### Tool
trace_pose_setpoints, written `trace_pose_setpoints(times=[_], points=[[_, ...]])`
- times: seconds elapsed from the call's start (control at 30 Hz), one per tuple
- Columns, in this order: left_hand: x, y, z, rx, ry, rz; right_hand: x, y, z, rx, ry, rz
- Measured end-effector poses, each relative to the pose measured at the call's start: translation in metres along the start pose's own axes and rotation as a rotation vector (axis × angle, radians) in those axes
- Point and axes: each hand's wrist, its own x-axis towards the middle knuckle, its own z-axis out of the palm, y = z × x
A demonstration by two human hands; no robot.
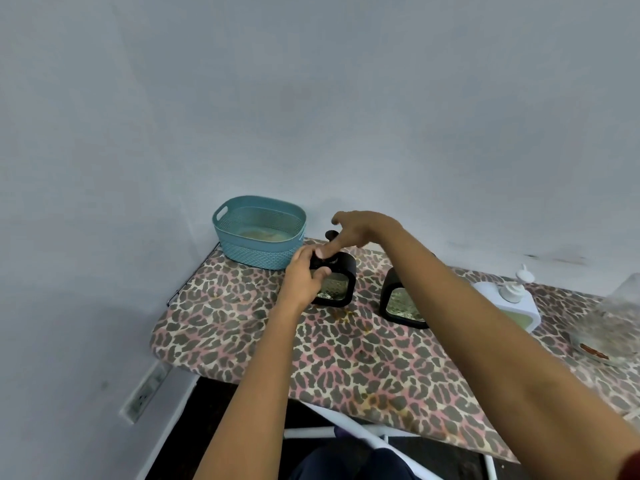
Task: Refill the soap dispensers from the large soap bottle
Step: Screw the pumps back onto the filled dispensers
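From the head view, three soap dispensers stand in a row on the leopard-print board (346, 368): two black ones and one white. There is one teal basket (259, 233) at the far left corner against the wall, and one clear plastic bag or container (613, 327) at the right edge, too blurred to identify. The large soap bottle cannot be made out with any certainty.

The left black dispenser (341, 284) sits just right of the basket, upright, a squarish dark frame around a greenish, patterned window. The left hand (304, 277) is wrapped around its near-left side at the shoulder, fingers closed on the body. The right hand (356, 233) reaches across over the top of it, fingers spread and loose, one fingertip (320, 252) pressed down by the neck; it clasps nothing that I can see. A small black pump head (331, 234) shows just behind that hand, though whether it is attached to the dispenser is hard to tell.

The second black dispenser (401, 303) stands near the first, apart from it, partly hidden behind the right forearm, with the same dark frame and green window. The white dispenser (512, 303) is further right, with a white pump on top and a pale green panel.
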Motion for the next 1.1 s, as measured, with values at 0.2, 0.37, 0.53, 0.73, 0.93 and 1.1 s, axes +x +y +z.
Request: trace_pose_setpoints(times=[0.2, 0.37, 0.53, 0.73, 0.93, 1.1], points=[[0.001, -0.003, 0.001, 0.013, -0.003, 0.007, 0.011, 0.038, 0.030, 0.409, 0.066, -0.296], [0.001, -0.003, 0.001, 0.020, 0.001, 0.022, 0.012, 0.041, 0.054, 0.377, 0.407, -0.283], [0.001, -0.004, 0.001, 0.041, 0.008, 0.045, 0.012, 0.044, 0.064, 0.508, 0.288, -0.283], [0.002, -0.005, 0.001, 0.037, 0.001, 0.025, 0.011, 0.046, 0.066, 0.683, 0.325, -0.306], [0.001, -0.005, 0.002, 0.022, 0.009, 0.026, 0.012, 0.055, 0.073, 0.740, 0.353, -0.285], [0.001, -0.003, 0.001, 0.008, 0.009, 0.028, 0.013, 0.056, 0.077, 0.814, 0.349, -0.345]])
